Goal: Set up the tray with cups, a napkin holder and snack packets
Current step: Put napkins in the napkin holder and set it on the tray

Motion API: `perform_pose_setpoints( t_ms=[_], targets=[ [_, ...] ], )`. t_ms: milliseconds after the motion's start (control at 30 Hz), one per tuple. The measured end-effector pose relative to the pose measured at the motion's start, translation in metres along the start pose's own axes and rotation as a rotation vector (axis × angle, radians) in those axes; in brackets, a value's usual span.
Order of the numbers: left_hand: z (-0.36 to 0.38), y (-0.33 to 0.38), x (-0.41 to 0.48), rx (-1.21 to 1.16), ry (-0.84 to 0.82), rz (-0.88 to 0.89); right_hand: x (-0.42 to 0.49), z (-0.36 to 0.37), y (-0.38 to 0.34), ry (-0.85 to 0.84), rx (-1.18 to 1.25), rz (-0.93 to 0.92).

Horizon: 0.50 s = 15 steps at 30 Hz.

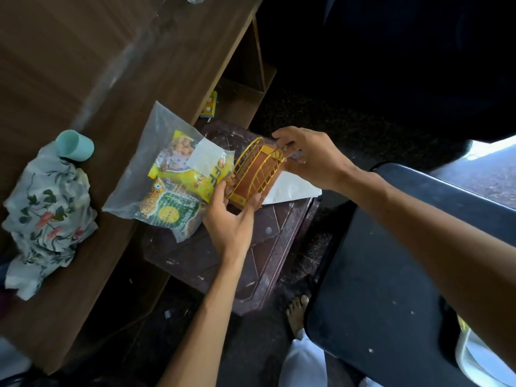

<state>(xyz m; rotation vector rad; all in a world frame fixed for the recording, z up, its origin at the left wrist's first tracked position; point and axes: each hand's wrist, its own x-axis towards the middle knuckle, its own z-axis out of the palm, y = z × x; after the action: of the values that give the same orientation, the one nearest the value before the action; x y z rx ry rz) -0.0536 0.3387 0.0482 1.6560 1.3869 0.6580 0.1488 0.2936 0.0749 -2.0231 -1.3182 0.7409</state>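
A yellow wire napkin holder [258, 169] with a brown base is held between both hands above a dark maroon tray [223, 261]. My left hand [230, 219] grips its near end from below. My right hand [307, 157] pinches its far end. A clear plastic bag of yellow and green snack packets [170, 177] lies half on the tray, half on the wooden table. White napkins [290, 188] lie under the holder. A teal cup [74, 145] lies on its side on the table at the left.
A floral cloth [47, 216] is bunched on the wooden table [97, 65] beside the cup. A dark plastic chair [391, 275] stands at the right. A bare foot [297, 311] rests on the floor below the tray. A small yellow pack [210, 106] sits on the table's shelf.
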Motion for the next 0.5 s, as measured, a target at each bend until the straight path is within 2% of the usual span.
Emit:
perform_pose_setpoints(
  t_ms=[133,333,500],
  targets=[
    [-0.011,-0.001,-0.002,-0.006,0.021,-0.020,-0.001,0.001,-0.004,-0.006,0.018,0.002],
    [-0.038,0.001,-0.013,-0.069,0.109,-0.002,-0.006,0.000,0.003,0.120,-0.046,0.068],
    [-0.053,0.006,-0.025,-0.107,0.103,0.023,-0.006,0.013,0.003,-0.100,-0.344,0.190]
  ],
)
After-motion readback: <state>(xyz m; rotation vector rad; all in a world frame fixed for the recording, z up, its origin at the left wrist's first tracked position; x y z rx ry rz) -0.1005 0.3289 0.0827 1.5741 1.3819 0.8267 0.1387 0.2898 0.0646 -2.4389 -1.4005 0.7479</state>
